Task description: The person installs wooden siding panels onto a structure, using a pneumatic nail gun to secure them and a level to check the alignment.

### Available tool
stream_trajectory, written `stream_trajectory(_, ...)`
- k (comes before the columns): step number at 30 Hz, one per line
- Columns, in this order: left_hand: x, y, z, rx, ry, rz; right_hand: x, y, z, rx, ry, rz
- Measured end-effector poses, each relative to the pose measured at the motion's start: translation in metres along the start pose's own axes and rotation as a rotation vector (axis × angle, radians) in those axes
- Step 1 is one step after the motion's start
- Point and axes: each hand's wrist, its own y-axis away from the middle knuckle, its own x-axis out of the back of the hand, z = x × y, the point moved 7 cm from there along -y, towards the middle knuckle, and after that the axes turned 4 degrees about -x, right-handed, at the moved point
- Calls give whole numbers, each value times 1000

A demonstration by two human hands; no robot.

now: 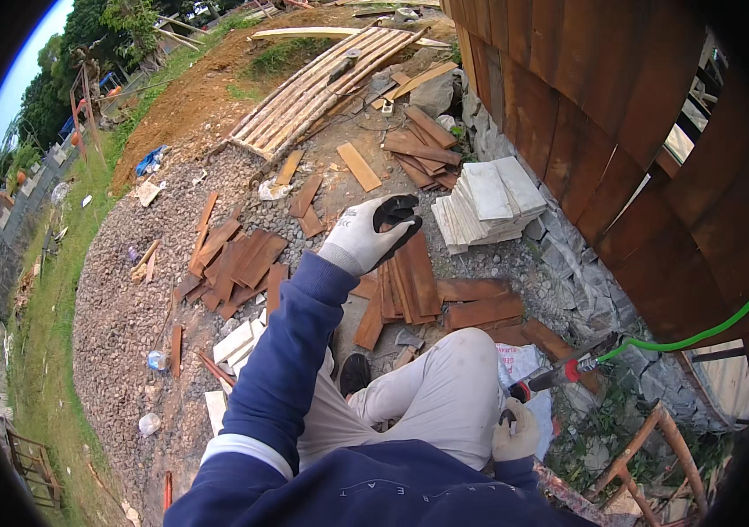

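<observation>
My left hand, in a white glove with black fingers, is raised over the planks in front of me. Its thumb and fingers curl toward each other in a pinch; anything small between the tips does not show. Beneath it lies a stack of reddish-brown wooden boards. Low beside my right knee is my gloved right hand, fingers curled; what they grip, if anything, is hidden. Just above that hand rests a grey, red and black tool joined to a green hose. Whether the hand touches the tool, I cannot tell.
A wall of brown boards rises on the right above grey stones. Pale stone slabs are stacked beside it. More loose boards lie on gravel to the left. A slatted wooden frame lies farther off.
</observation>
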Motion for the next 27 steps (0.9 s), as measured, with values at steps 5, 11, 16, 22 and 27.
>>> stream_trajectory(5,17,36,-84,253,213,189,-110,-122,-100,139,-375,-230)
stream_trajectory(11,-33,28,-78,127,-240,-374,-315,-285,-7,-164,162,-657)
stream_trajectory(16,-40,62,-67,143,-194,-660,-386,-283,21,-439,669,-856)
stream_trajectory(22,-50,87,-64,72,-183,-749,-426,-266,49,-388,783,-849)
stream_trajectory(27,-49,79,-67,115,-227,-758,-421,-282,99,-413,651,-570)
